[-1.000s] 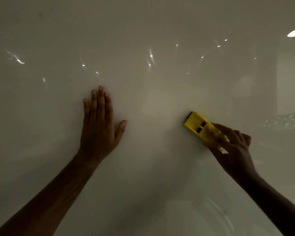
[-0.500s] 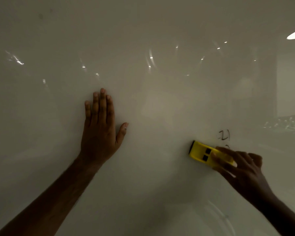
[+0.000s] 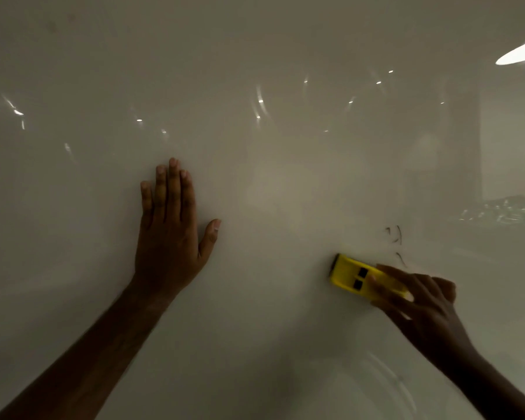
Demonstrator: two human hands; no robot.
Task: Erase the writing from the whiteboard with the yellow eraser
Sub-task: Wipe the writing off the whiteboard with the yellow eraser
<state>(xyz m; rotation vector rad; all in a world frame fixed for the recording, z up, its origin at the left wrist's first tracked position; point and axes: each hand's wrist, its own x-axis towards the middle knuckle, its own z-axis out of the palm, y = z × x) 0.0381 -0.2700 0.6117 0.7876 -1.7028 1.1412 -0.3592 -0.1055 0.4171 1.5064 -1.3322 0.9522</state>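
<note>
The glossy whiteboard (image 3: 270, 86) fills the whole view. My right hand (image 3: 419, 307) grips the yellow eraser (image 3: 353, 275) at lower right and presses it flat on the board. Its left end, with two black slots, sticks out past my fingers. Faint black writing (image 3: 395, 236) sits just above and right of the eraser, partly smeared. My left hand (image 3: 172, 234) lies flat on the board at centre left, fingers straight and pointing up, thumb spread, holding nothing.
Ceiling lights glare off the whiteboard across its upper half, with one bright oval reflection (image 3: 520, 53) at the top right. A room reflection (image 3: 503, 207) shows dimly at the right edge.
My right hand slid the eraser downward, uncovering the small black marks above it; those marks now look fainter and more smeared. My left hand stayed planted.
</note>
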